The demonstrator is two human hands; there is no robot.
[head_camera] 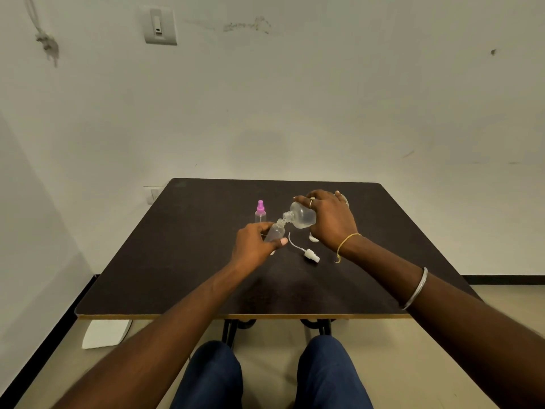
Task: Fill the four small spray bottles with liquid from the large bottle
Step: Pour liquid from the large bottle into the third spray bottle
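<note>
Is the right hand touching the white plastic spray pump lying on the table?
Apart. Head view shows a strip of dark table between the right hand and the white plastic spray pump.

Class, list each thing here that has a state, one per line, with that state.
small bottle: uncapped, tilted.
large bottle: uncapped, tipped, mouth toward small bottle.
pink-capped bottle: capped, upright on table.
spray head: detached, lying on table.
left hand: grips small bottle.
right hand: grips large bottle.
</note>
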